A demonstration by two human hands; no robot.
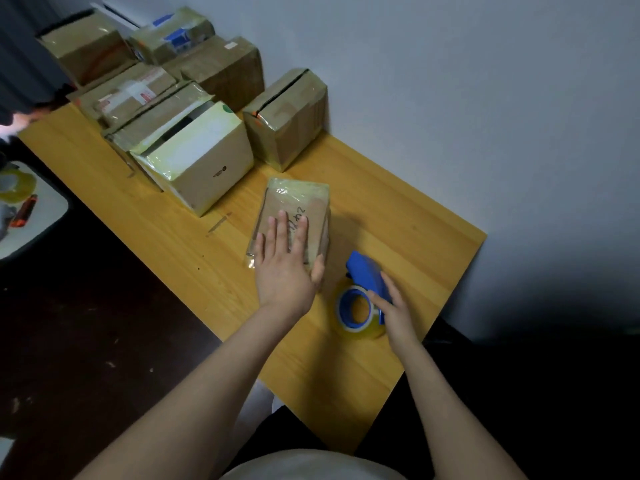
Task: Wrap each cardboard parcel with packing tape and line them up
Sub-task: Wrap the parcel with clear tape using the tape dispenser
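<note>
Pressing flat, L hand (282, 268) lay straight-fingered on small parcel (298, 202); R hand (394, 311) touched tape dispenser (363, 275), grip unclear. Risk, imo: parcel could've slid if tape got yanked.

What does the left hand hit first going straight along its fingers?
The left hand lies flat on the small taped cardboard parcel; beyond it, probably the taller tape-wrapped brown box by the wall.

We read this as a plain room at home turned into a packing corner. A wooden counter (398, 209) stands against a bare white wall (450, 81), with taped cardboard boxes (194, 157) crowded at its 11 o'clock end. At 9 o'clock a tape roll (17, 183) sits on a white side table (45, 216) above a dark floor (86, 323).
</note>
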